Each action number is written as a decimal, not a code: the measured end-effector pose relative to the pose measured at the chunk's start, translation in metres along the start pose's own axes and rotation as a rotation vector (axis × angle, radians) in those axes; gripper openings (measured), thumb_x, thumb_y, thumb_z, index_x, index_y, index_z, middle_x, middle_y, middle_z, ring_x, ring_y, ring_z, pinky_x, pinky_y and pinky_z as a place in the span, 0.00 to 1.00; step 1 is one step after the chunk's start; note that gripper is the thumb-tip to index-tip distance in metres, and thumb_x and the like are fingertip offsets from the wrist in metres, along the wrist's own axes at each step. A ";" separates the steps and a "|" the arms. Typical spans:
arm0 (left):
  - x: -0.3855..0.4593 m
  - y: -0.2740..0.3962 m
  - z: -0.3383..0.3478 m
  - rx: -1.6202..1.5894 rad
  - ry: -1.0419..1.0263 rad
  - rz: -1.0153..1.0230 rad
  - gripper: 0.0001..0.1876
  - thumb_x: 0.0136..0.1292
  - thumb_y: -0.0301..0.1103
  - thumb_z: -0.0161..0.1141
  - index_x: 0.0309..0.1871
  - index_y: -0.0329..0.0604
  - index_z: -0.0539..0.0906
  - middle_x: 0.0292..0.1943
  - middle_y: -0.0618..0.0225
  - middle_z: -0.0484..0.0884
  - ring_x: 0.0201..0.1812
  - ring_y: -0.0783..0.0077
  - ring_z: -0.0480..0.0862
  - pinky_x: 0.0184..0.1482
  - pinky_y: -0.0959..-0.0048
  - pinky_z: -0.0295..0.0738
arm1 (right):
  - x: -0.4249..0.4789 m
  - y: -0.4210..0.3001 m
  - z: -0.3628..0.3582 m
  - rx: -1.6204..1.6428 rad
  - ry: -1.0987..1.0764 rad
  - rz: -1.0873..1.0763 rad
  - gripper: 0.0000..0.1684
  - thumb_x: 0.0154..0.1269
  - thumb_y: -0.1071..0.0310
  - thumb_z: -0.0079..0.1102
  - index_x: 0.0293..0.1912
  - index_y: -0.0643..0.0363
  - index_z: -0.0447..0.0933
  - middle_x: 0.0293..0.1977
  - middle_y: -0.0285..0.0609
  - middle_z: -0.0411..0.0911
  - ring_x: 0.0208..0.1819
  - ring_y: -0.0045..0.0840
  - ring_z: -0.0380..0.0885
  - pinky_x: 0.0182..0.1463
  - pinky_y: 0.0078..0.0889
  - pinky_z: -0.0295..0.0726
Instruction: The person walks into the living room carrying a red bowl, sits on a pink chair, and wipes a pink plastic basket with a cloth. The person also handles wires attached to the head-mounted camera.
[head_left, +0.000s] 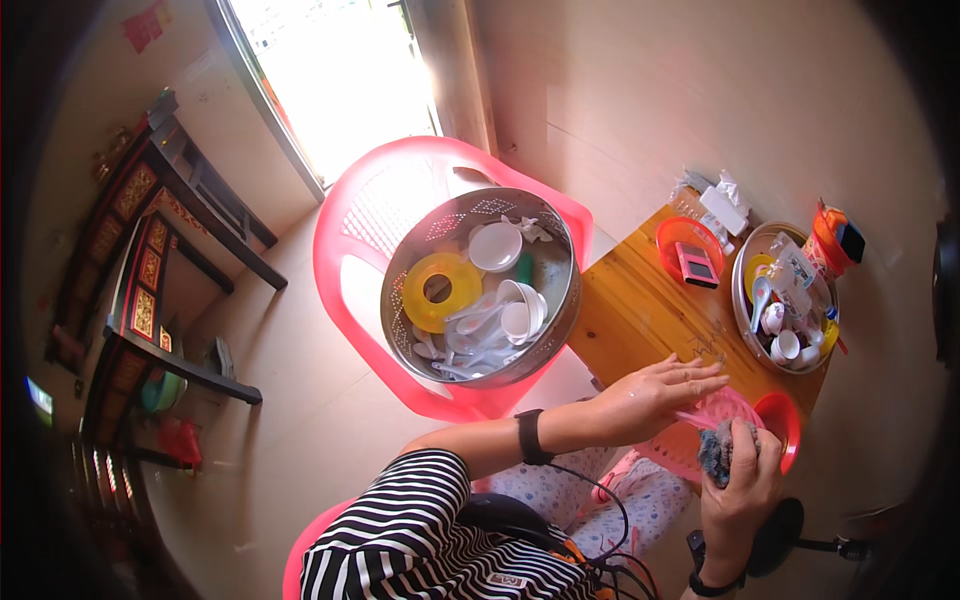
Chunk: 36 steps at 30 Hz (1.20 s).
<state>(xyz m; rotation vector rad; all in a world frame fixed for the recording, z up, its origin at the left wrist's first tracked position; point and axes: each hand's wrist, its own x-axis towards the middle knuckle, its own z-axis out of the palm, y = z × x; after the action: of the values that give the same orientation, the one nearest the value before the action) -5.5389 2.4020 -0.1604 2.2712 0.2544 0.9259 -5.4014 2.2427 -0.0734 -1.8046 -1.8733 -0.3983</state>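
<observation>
My right hand (739, 476) is closed on a crumpled grey-blue cloth (715, 454). The cloth meets a pink perforated plastic basket (671, 448) above my lap. My left hand (649, 397) stretches over the basket's far side, fingers extended, its thumb and palm out of sight; whether it grips the rim cannot be told. Just beyond, a red-orange plastic bowl (784, 427) rests at the corner of the wooden table (626, 319). To the left, a large perforated metal basin (484, 379) holds white bowls (496, 247), several spoons (476, 322) and a yellow plastic ring (459, 279).
The basin stands on a pink plastic chair (341, 300). A metal tray (742, 315) with small cups and a spoon, an orange basket (667, 244) with a pink device (696, 264), and a white bottle (718, 210) occupy the table. A dark cable (624, 510) hangs near my lap.
</observation>
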 end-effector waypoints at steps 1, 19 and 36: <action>0.000 0.001 0.001 -0.074 -0.033 -0.016 0.32 0.63 0.27 0.64 0.72 0.48 0.72 0.71 0.57 0.73 0.72 0.54 0.72 0.72 0.50 0.67 | 0.000 0.000 0.001 0.007 0.008 0.032 0.41 0.41 0.83 0.73 0.59 0.58 0.75 0.49 0.51 0.73 0.50 0.49 0.78 0.51 0.46 0.79; -0.031 0.001 -0.009 -0.417 0.208 -0.168 0.30 0.65 0.22 0.63 0.72 0.48 0.73 0.70 0.57 0.74 0.68 0.55 0.76 0.67 0.63 0.74 | -0.042 0.092 0.020 0.345 0.177 0.449 0.23 0.67 0.81 0.55 0.62 0.67 0.71 0.57 0.48 0.75 0.60 0.36 0.74 0.69 0.36 0.67; 0.000 0.027 -0.007 0.008 -0.016 -0.027 0.34 0.56 0.19 0.61 0.70 0.47 0.75 0.68 0.54 0.77 0.67 0.46 0.76 0.67 0.57 0.73 | 0.001 -0.005 0.007 -0.070 0.056 -0.127 0.20 0.61 0.70 0.64 0.54 0.55 0.80 0.44 0.45 0.77 0.34 0.31 0.80 0.35 0.33 0.81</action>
<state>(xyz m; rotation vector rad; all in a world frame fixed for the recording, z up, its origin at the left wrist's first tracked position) -5.5458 2.3850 -0.1393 2.2763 0.2812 0.8941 -5.4070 2.2473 -0.0784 -1.7046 -1.9632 -0.5605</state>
